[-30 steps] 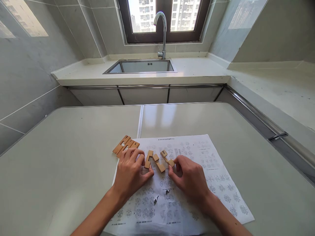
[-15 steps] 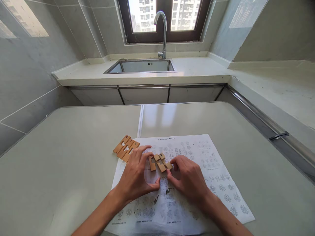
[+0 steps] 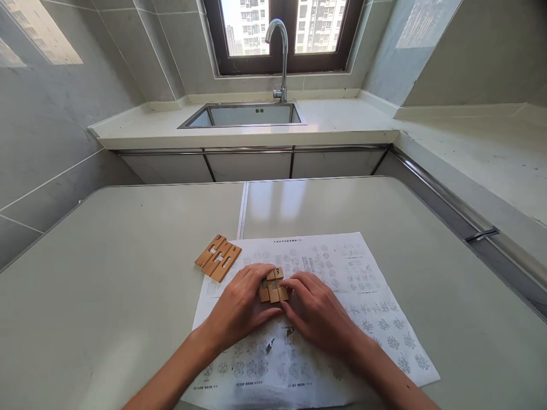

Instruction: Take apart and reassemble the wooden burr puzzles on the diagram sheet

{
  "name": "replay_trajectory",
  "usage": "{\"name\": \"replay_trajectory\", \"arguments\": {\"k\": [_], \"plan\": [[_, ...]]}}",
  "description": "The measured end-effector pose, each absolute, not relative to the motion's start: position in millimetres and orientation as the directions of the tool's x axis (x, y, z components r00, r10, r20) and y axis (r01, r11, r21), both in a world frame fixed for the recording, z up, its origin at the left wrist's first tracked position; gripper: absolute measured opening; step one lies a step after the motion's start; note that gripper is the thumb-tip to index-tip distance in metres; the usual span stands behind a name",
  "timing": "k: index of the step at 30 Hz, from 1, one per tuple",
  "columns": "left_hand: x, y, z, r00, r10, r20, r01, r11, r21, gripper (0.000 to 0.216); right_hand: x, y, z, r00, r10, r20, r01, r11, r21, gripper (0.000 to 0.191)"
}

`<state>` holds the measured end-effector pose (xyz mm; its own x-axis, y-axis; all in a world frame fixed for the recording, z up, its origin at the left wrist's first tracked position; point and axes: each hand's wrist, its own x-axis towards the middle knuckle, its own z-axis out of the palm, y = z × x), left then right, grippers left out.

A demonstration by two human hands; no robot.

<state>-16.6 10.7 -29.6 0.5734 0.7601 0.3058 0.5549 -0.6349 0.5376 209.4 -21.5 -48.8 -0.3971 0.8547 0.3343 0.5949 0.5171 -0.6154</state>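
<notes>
**Both hands pressed around a small wooden puzzle cluster**

We see the left hand (image 3: pixel 241 304) and the right hand (image 3: pixel 314 310) closed in from either side on a small cluster of tan notched wooden puzzle pieces (image 3: pixel 273 286), fingers curled against it and holding it together. The cluster rests on a white printed sheet of diagrams (image 3: pixel 342 285) lying on the pale grey worktop (image 3: pixel 128 273). A second flat group of tan slotted wooden pieces (image 3: pixel 217 257), numbered in black, lies apart to the left, at the sheet's corner. Beyond, a steel sink (image 3: pixel 243 115) with a curved chrome tap (image 3: pixel 280 51) sits below a window.
</notes>
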Motion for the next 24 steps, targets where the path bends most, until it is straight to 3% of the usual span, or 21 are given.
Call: {"name": "replay_trajectory", "arguments": {"k": [13,24], "plan": [[-19,14,-35,0.564,0.755,0.334,0.556,-0.646,0.523,0.068,210,-21,-52,-0.387,0.844,0.371,0.538,0.534,-0.653,0.021],[-34,22,-27,0.546,0.751,0.371,0.626,-0.66,0.415,0.055,210,-19,-52,-0.34,0.853,0.396,0.545,0.522,-0.656,0.015]]}}
